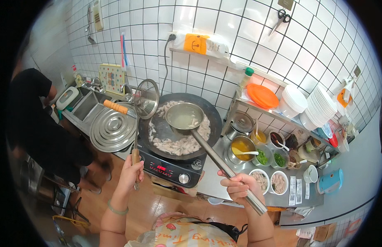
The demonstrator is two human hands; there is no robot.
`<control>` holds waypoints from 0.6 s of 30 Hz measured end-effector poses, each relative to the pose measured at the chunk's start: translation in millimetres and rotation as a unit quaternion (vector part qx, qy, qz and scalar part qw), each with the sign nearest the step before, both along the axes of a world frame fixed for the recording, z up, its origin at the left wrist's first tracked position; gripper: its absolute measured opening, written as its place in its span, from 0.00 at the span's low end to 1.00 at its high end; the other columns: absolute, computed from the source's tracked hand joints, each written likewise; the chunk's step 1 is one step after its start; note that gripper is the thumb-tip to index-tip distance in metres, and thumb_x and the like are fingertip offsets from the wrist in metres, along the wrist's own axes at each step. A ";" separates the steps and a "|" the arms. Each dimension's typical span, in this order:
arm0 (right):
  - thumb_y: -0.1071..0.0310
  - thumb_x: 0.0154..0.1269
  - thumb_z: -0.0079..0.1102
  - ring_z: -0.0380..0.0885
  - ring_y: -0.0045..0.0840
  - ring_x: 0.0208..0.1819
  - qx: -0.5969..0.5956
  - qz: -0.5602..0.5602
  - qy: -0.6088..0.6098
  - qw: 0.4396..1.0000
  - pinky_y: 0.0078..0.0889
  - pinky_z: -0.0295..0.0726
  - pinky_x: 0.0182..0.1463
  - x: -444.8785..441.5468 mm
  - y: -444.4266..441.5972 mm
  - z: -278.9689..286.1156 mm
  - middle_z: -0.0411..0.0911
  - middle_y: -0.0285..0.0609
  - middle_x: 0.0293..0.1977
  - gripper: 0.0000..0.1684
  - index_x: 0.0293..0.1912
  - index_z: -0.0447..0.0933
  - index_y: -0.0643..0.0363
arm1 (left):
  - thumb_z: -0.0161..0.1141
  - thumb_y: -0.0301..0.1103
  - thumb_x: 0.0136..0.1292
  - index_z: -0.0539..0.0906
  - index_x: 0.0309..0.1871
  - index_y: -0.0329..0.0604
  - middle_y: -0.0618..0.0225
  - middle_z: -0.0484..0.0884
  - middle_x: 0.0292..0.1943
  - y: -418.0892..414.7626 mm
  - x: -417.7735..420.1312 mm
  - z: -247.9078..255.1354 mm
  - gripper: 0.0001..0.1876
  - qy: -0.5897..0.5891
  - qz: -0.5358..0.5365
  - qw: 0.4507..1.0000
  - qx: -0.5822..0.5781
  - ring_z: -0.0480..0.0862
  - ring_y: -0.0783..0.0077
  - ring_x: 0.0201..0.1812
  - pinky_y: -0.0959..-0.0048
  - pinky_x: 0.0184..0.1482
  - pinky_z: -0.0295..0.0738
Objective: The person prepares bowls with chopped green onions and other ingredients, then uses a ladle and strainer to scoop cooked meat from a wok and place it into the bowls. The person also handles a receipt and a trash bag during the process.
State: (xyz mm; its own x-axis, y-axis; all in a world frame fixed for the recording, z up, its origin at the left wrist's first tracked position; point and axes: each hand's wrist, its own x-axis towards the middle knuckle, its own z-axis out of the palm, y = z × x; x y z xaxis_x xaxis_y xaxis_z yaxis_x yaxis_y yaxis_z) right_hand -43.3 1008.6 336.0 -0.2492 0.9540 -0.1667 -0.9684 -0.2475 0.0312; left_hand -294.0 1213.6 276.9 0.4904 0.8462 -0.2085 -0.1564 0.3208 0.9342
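Observation:
My left hand grips the wooden handle of a wire skimmer, its round head raised at the wok's left rim. In my right hand is the long steel handle of a large ladle. The ladle's bowl hangs over the wok and contains cloudy liquid with a few pale pieces. Below it, pale meat pieces lie in a ring inside the dark wok. The wok sits on a black induction cooker with a lit red display. The ladle bowl hides part of the wok's middle.
Left of the wok lie a steel lid and a sink, with a person in black beyond. At right stand a steel pot of yellow liquid, two meat-filled tubs and a shelf with stacked white containers.

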 end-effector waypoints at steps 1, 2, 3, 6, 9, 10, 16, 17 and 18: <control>0.76 0.58 0.36 0.57 0.08 0.13 0.003 0.007 -0.030 1.000 0.12 0.59 0.13 0.2 -3.0 4.8 0.57 0.33 0.21 0.19 0.50 0.57 0.68 | 0.51 0.27 0.56 0.61 0.41 0.40 0.70 0.65 0.16 -1.8 2.3 3.5 0.12 -0.006 0.000 1.000 -0.012 0.65 0.79 0.09 0.80 0.10 0.59; 0.76 0.58 0.37 0.56 0.08 0.13 0.006 0.016 -0.072 0.997 0.12 0.58 0.13 1.7 -5.2 7.6 0.56 0.33 0.21 0.18 0.50 0.58 0.65 | 0.51 0.27 0.56 0.61 0.41 0.40 0.70 0.65 0.16 -2.1 4.6 2.5 0.12 0.003 -0.006 1.000 -0.004 0.65 0.79 0.09 0.80 0.10 0.59; 0.76 0.58 0.37 0.56 0.08 0.13 0.000 0.014 -0.105 0.994 0.12 0.58 0.13 1.6 -7.3 10.8 0.56 0.32 0.21 0.18 0.50 0.58 0.64 | 0.51 0.27 0.56 0.61 0.41 0.40 0.71 0.65 0.16 -2.5 6.0 1.2 0.12 0.011 -0.009 1.000 0.005 0.65 0.79 0.09 0.81 0.09 0.58; 0.77 0.57 0.39 0.55 0.09 0.13 -0.019 0.007 -0.188 0.982 0.13 0.57 0.14 0.9 -11.8 15.1 0.56 0.32 0.21 0.18 0.49 0.60 0.63 | 0.50 0.26 0.56 0.61 0.41 0.40 0.71 0.65 0.16 -0.7 9.7 -8.8 0.12 0.060 -0.015 0.997 0.050 0.65 0.80 0.08 0.81 0.09 0.57; 0.77 0.57 0.40 0.55 0.10 0.14 -0.040 -0.005 -0.228 0.973 0.13 0.57 0.14 1.6 -13.6 14.0 0.57 0.32 0.21 0.17 0.48 0.60 0.64 | 0.50 0.26 0.56 0.61 0.41 0.39 0.72 0.65 0.16 0.4 11.8 -13.7 0.12 0.107 -0.023 0.991 0.077 0.64 0.81 0.07 0.82 0.08 0.56; 0.77 0.57 0.40 0.56 0.10 0.14 -0.050 -0.010 -0.234 0.971 0.14 0.56 0.14 2.6 -14.6 11.3 0.57 0.32 0.21 0.17 0.48 0.60 0.64 | 0.50 0.26 0.56 0.61 0.41 0.39 0.72 0.65 0.16 0.7 12.4 -14.9 0.12 0.120 -0.027 0.989 0.081 0.63 0.81 0.07 0.82 0.07 0.55; 0.77 0.57 0.40 0.56 0.10 0.15 -0.055 -0.023 -0.202 0.978 0.13 0.56 0.14 10.4 -19.6 -3.9 0.57 0.32 0.22 0.17 0.48 0.59 0.65 | 0.51 0.25 0.55 0.60 0.42 0.37 0.69 0.66 0.17 0.6 11.0 -25.0 0.14 0.146 -0.023 0.983 0.113 0.64 0.81 0.08 0.81 0.08 0.57; 0.77 0.57 0.40 0.56 0.10 0.15 -0.055 -0.026 -0.199 0.978 0.13 0.56 0.14 11.0 -21.0 -4.2 0.57 0.32 0.22 0.17 0.48 0.59 0.65 | 0.51 0.25 0.55 0.60 0.42 0.36 0.69 0.66 0.18 0.8 10.4 -28.2 0.14 0.139 -0.016 0.982 0.129 0.64 0.81 0.08 0.81 0.08 0.57; 0.77 0.57 0.38 0.56 0.09 0.14 -0.055 -0.035 -0.173 0.983 0.13 0.58 0.13 10.5 -22.6 -3.7 0.57 0.33 0.21 0.18 0.49 0.58 0.67 | 0.51 0.25 0.55 0.60 0.42 0.36 0.68 0.66 0.19 1.0 9.8 -34.1 0.14 0.133 -0.010 0.980 0.145 0.64 0.82 0.08 0.81 0.08 0.57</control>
